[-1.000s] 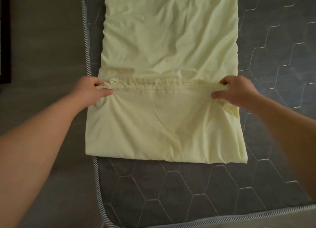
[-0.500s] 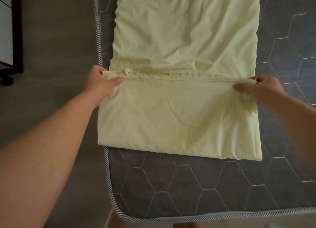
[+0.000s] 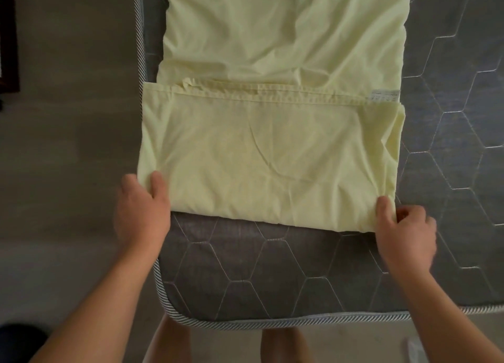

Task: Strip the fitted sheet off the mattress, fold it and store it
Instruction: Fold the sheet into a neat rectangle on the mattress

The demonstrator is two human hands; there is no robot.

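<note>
The pale yellow fitted sheet (image 3: pixel 272 150) lies as a long folded strip on the bare grey quilted mattress (image 3: pixel 245 275). Its near end is folded over once, and the hemmed edge runs across the strip's middle with a small grey label at the right. My left hand (image 3: pixel 141 212) pinches the near left corner of the fold, thumb on top of the cloth. At the near right corner my right hand (image 3: pixel 403 232) pinches the fold the same way.
The mattress's striped piped edge (image 3: pixel 161 286) runs along the left and near sides. Grey floor (image 3: pixel 68 158) lies to the left, with a dark piece of furniture (image 3: pixel 9 35) at the far left edge. My legs stand against the near side.
Both hands let go of the hemmed edge after laying it down and moved back toward me to the near corners of the fold, which they now pinch.
</note>
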